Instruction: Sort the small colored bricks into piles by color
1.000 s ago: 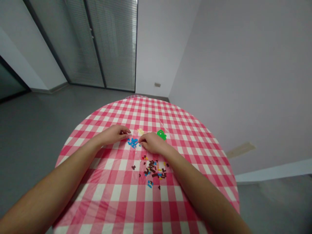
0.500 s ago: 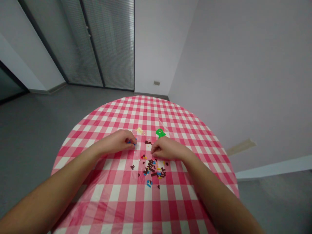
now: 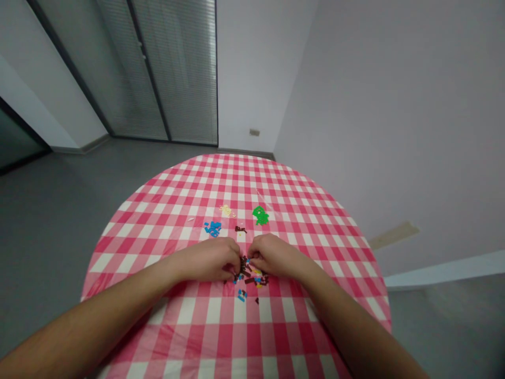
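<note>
A mixed pile of small building bricks (image 3: pixel 249 280), mostly dark brown with some blue and yellow, lies on the checked tablecloth. At the pile's left side my left hand (image 3: pixel 213 258) has its fingers curled down among the pieces. Across from it, my right hand (image 3: pixel 276 255) reaches into the pile's upper right with fingers bent together, close by a blue piece. What either set of fingertips holds is hidden or too small to name. Beyond my hands are a blue heap (image 3: pixel 213 228), a green heap (image 3: pixel 260 215), a cream heap (image 3: pixel 226 210) and a few brown bricks (image 3: pixel 240 229).
The round table wears a red and white checked cloth (image 3: pixel 205 337). A small pale piece (image 3: pixel 191 219) lies left of the cream heap. A wall (image 3: pixel 355 105) stands close on the right, and a glass partition (image 3: pixel 177 68) is at the back left.
My left hand has left the blue heap and come right and nearer, to the mixed pile. My right hand has moved slightly nearer, down to the pile, uncovering more of the green heap.
</note>
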`<action>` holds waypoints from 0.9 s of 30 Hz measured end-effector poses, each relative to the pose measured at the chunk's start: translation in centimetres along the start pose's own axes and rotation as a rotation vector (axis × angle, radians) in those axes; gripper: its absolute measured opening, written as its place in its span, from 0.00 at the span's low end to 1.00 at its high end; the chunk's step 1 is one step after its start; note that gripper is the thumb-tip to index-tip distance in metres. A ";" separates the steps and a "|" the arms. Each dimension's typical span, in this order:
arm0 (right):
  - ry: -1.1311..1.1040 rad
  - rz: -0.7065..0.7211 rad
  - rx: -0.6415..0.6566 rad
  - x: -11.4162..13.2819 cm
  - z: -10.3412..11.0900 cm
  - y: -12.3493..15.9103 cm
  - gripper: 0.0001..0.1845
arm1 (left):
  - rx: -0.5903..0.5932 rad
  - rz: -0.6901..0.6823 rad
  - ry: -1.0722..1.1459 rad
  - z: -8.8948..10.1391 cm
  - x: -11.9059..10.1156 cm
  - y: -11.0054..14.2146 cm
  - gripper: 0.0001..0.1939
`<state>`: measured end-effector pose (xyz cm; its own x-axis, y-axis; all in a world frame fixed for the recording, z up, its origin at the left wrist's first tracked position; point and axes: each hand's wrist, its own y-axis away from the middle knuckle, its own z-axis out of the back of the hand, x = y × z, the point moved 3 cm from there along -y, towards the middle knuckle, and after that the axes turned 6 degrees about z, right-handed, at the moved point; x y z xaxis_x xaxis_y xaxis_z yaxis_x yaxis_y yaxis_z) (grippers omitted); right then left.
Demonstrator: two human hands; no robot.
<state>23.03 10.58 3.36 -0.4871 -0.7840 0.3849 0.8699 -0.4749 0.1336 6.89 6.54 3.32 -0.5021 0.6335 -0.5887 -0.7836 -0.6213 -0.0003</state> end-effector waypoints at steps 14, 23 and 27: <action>0.040 -0.027 0.013 0.2 0.0 0.6 0.11 | 0.061 -0.106 0.006 -0.6 -1.2 0.2 0.08; -0.007 -0.036 0.063 -0.1 -0.2 0.7 0.09 | 0.053 -0.094 0.037 -0.6 -1.5 0.1 0.11; 0.085 -0.061 0.071 0.5 -0.1 0.7 0.07 | -0.037 0.073 0.046 2.5 0.1 0.8 0.10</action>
<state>23.39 9.80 3.54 -0.5418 -0.7867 0.2960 0.8401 -0.4959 0.2199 5.33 7.26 5.23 -0.5389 0.5647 -0.6250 -0.7314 -0.6818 0.0147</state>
